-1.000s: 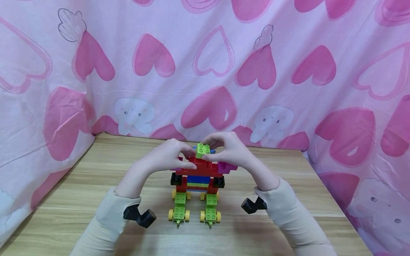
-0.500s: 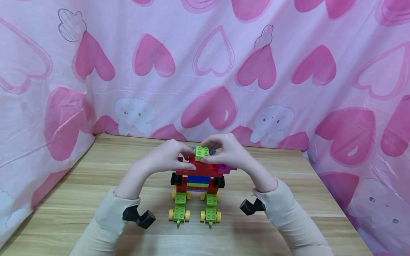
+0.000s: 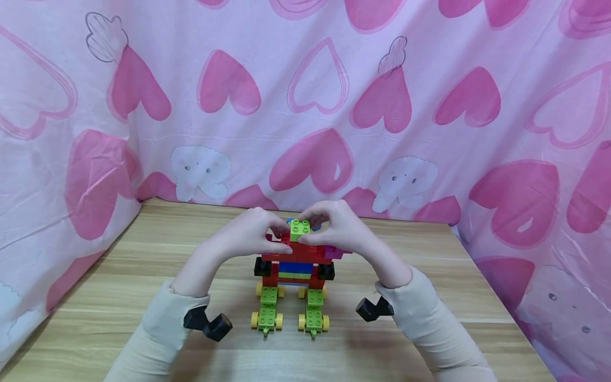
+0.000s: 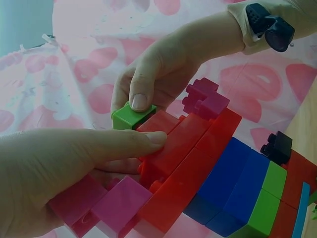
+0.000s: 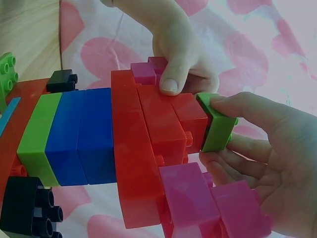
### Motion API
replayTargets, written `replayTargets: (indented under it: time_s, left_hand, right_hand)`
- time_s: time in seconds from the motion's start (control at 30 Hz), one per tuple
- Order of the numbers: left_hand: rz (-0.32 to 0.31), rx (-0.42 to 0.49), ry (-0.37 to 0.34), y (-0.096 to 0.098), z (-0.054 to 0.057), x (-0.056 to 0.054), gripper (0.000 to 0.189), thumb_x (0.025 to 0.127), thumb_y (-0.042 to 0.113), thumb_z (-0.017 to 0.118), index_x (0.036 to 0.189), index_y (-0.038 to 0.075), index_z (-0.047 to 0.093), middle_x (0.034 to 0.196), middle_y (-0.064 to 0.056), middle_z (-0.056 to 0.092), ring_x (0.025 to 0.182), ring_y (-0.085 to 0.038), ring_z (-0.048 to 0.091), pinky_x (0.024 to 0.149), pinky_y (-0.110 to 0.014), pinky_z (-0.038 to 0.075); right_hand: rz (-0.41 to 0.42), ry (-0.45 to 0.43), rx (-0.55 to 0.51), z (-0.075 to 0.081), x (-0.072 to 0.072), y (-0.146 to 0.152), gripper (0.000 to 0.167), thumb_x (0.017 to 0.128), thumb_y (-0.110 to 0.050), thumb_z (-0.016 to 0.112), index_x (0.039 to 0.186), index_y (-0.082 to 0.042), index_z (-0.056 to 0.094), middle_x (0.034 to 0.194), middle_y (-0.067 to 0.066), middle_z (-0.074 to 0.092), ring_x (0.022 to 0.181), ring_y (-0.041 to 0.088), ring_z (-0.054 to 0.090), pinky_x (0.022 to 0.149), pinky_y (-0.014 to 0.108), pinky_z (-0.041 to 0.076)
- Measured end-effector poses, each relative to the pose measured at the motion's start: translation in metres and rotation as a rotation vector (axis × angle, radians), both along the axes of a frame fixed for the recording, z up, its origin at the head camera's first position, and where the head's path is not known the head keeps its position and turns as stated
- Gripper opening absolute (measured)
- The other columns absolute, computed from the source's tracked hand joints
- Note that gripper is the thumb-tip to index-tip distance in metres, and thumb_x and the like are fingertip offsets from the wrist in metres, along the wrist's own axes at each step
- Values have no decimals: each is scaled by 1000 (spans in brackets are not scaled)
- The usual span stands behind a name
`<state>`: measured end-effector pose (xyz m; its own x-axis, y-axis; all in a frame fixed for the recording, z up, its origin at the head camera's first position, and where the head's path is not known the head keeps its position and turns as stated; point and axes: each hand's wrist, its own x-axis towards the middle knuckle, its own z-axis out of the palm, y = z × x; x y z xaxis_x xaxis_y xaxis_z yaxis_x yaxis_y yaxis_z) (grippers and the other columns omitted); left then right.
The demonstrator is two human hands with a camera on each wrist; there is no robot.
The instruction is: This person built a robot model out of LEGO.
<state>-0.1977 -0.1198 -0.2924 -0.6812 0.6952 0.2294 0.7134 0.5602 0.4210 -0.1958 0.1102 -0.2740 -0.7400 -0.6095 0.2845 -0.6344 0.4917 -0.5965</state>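
A toy figure of large building bricks (image 3: 296,269) stands upright on two green wheeled bases (image 3: 314,313). My left hand (image 3: 245,232) grips the upper red bricks (image 4: 181,144), its thumb pressed on their front face. From the right, my right hand (image 3: 341,228) pinches a lime green brick (image 3: 300,229) between thumb and fingers. That brick sits at the top red brick, slightly tilted, and a dark gap shows between them in the right wrist view. Pink bricks (image 5: 190,193) stick out at both sides. Blue bricks (image 5: 81,136) form the middle. Some fingers are hidden behind the figure.
The figure stands on a wooden table (image 3: 143,249). A pink cloth (image 3: 267,122) with hearts hangs behind and at both sides. Black brick pieces (image 3: 326,271) jut from the figure's sides. A black camera mount (image 3: 210,322) is on each wrist.
My right hand has moved slightly left and down with the green brick, bringing it closer over the red top. My left hand has stayed nearly still, and the figure has not shifted.
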Motion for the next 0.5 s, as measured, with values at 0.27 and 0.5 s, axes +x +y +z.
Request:
replayTargets:
  time_s: [0.27,0.5]
  left_hand:
    - [8,-1,1,1,-1,0,29,82,33,79,103,13,76,93,2,75,83,-9,68,77,-27,58]
    - [8,-6,28,0,-1,0,29,82,35,79,102,14,76,92,3,75,82,-10,68,76,-27,58]
  right_hand:
    - [-18,8,9,0,2,0,35,78,-17,82,110,-6,73,101,5,74,87,15,69,84,35,59]
    - [-34,18,25,0,3,-1,34,78,-18,82,109,-6,74,101,5,74,88,16,68,85,34,58]
